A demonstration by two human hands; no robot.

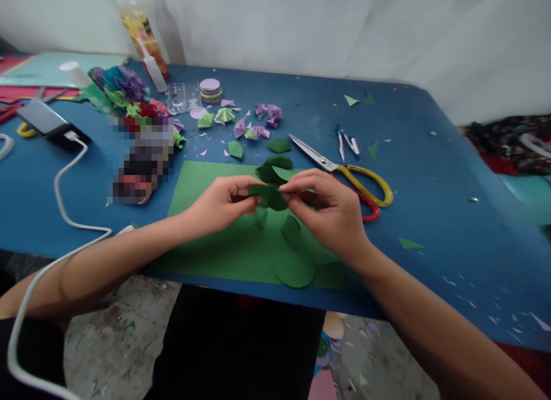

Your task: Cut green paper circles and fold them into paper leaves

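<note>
Between both hands is a dark green paper piece (272, 197) with a curved edge. My left hand (224, 204) pinches its left end between thumb and fingers. My right hand (325, 208) pinches it at the right, the fingertips close together. Beneath them lies a green paper sheet (206, 256), with a green paper circle (295, 268) and a folded green piece (291, 230) on top. Just beyond the fingers are more curved green pieces (279, 161). Scissors (321, 159) with yellow and red handles lie beyond my right hand.
Purple and light green folded papers (258, 124) lie farther back. At the left are a phone (146, 159), a propped device (47, 121) with a white cable (60, 187), and crumpled paper flowers (124, 93). A bottle (142, 32) stands by the wall. A compass (348, 143) lies behind the scissors.
</note>
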